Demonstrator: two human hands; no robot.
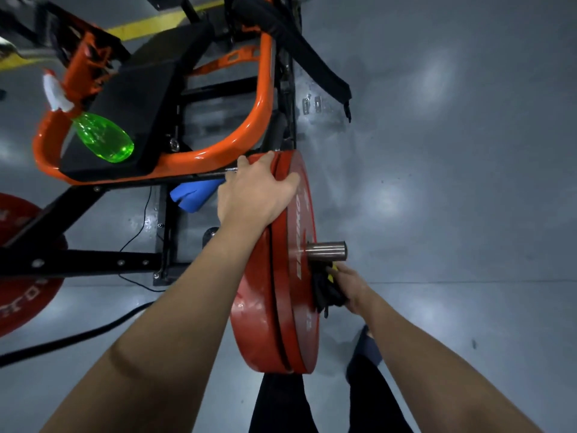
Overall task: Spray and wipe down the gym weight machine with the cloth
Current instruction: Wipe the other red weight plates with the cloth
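On the gray gym floor [452, 182] stands the weight machine [263, 98], a frame of orange tube and black bars with a black seat pad [137, 98] set inside the orange loop. Two red plates [290, 307] hang edge-on side by side on a steel peg [327, 250] at the machine's right side, and the peg's end sticks out past the outer plate. Another red plate [22, 260] shows at the left edge. The left hand [253, 195] lies over the top rim of the two plates, its fingers bent down across the edge and holding it. The right hand [351, 287] grips a bunched dark cloth [326, 290] and presses it against the outer plate's face, just below the peg. A green spray bottle [104, 139] with a white head lies on its side on the seat pad, well apart from both hands. A blue object [195, 193] sits under the frame beside the left hand.
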